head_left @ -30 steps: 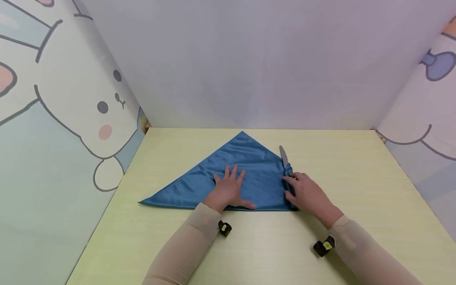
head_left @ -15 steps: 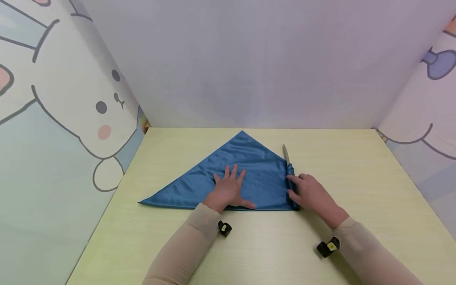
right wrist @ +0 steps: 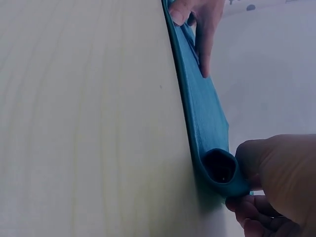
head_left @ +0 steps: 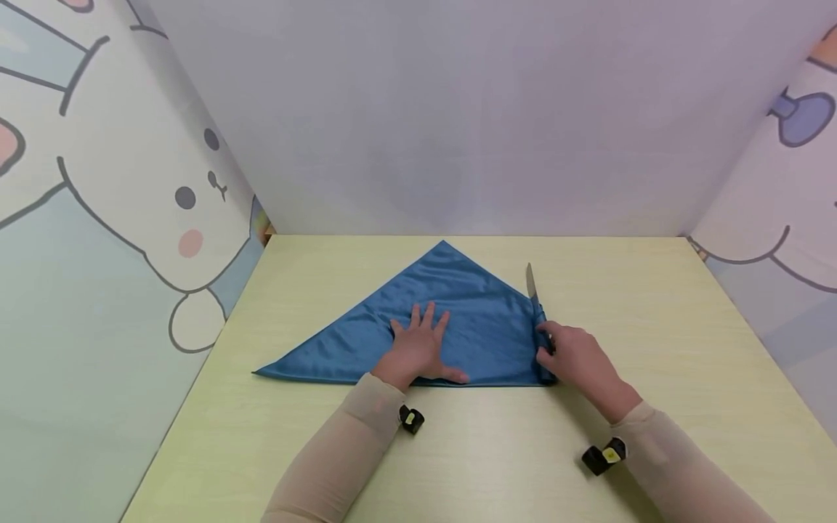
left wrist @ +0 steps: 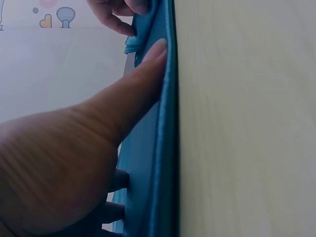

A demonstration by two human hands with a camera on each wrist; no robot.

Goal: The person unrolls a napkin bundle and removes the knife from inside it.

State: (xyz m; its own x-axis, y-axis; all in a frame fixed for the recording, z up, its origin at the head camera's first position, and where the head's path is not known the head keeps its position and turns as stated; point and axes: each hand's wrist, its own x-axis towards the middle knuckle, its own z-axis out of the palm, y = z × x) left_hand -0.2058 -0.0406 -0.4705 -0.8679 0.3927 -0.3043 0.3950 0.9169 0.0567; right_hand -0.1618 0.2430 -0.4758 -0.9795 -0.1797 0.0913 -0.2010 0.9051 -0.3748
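Observation:
A blue satin cloth napkin [head_left: 484, 334] lies folded in a triangular shape, its right end wound into a roll. From the far end of that roll sticks a table knife [head_left: 530, 280], blade outward; the rest of it is hidden in the cloth. My left hand [head_left: 418, 352] rests flat on the middle of the napkin with fingers spread, and its thumb [left wrist: 140, 81] lies along the folded near edge. With thumb and fingers my right hand [head_left: 578, 359] grips the rolled end. In the right wrist view the roll's near mouth [right wrist: 220, 167] shows a dark hollow.
A pale wooden table [head_left: 660, 312] carries the napkin. Behind it rises a plain light wall [head_left: 484, 131]. Walls with cartoon drawings stand at the left [head_left: 131, 218] and right [head_left: 785, 218].
The rolled end and the knife have shifted a little to the right with my right hand, and more napkin lies flat beside it. My left hand has stayed in place.

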